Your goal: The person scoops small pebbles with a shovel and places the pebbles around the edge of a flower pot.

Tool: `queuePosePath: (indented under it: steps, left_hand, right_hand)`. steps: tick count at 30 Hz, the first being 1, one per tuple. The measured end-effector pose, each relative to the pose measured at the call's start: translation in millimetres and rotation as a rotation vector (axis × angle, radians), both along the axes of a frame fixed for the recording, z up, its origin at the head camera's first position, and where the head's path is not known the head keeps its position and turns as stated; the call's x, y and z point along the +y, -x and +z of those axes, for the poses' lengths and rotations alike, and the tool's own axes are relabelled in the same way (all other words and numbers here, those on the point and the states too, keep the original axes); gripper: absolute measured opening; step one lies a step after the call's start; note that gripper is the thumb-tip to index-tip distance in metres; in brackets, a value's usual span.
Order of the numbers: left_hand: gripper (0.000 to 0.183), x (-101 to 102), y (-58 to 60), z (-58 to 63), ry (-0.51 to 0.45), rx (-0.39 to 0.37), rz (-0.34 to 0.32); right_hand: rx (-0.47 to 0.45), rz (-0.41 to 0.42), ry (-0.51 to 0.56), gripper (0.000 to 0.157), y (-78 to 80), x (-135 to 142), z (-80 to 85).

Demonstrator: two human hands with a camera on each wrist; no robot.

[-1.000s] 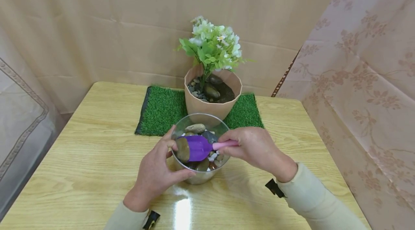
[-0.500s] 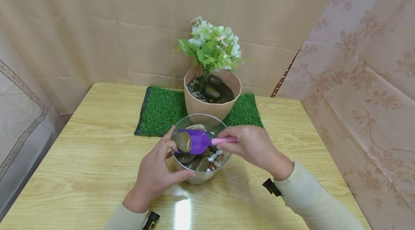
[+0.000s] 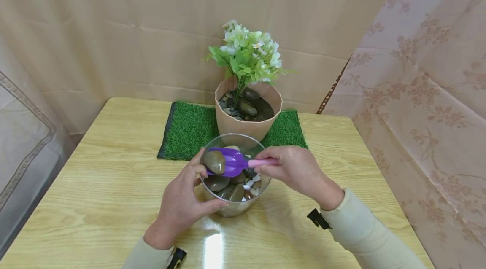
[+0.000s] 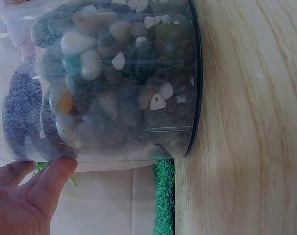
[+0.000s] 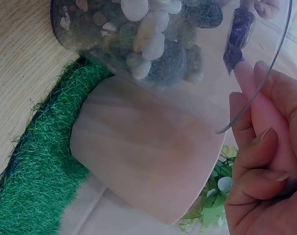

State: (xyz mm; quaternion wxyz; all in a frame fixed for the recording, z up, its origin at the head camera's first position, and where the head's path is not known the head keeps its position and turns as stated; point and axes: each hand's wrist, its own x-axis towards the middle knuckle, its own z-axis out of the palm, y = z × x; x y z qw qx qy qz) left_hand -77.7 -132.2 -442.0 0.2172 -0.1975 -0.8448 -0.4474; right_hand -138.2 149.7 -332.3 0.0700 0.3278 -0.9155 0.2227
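Note:
My right hand (image 3: 298, 172) grips the pink handle of a purple scoop (image 3: 234, 162) over a clear round container (image 3: 234, 209). A large wet brown stone (image 3: 214, 162) lies on the scoop's front end, just above the container's other stones. My left hand (image 3: 182, 201) holds the container at its left side, thumb at the near rim and fingers at the far left. Through the container wall in the left wrist view show pebbles (image 4: 92, 66) of several colours. In the right wrist view, fingers curl round the pink handle (image 5: 268, 122) beside the rim.
Right behind the container stands a peach flowerpot (image 3: 243, 127) with white flowers (image 3: 254, 52), stones and dark soil. It sits on a green grass mat (image 3: 191, 130) on the wooden table (image 3: 95, 184). Curtains hang behind (image 3: 171, 28) and at the right.
The scoop has risen slightly and moved a little away from me. The brown stone has shifted onto it and turned. My left hand has stayed on the container.

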Motion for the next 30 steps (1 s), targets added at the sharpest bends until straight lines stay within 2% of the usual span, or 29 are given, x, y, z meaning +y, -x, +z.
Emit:
queuePosePath:
  steps: [19, 30]
  left_hand:
    - [0.073, 0, -0.6, -0.1, 0.008, -0.006, 0.008]
    - [0.073, 1, -1.1, 1.1, 0.013, -0.022, 0.014]
  right_hand:
    - [-0.053, -0.010, 0.031, 0.016, -2.3, 1, 3.0]
    - [0.006, -0.028, 0.027, 0.017, -3.3, 9, 7.9]
